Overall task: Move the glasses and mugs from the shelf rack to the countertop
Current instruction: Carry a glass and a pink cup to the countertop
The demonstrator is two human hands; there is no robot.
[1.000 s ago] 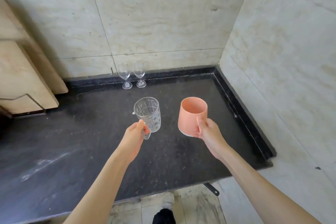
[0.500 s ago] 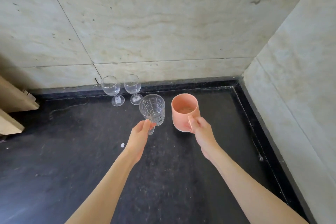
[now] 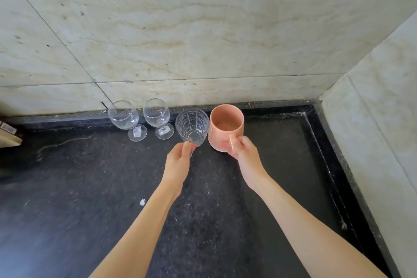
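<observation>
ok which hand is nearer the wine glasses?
Left. The left hand, holding the tumbler, is just right of the wine glasses; the right hand, on the mug, is further right.

Upright cut-glass tumbler (image 3: 192, 127) beside pink mug (image 3: 226, 127)

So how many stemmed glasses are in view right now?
3: two wine glasses on the countertop by the back wall; a patterned goblet in the left hand.
</observation>
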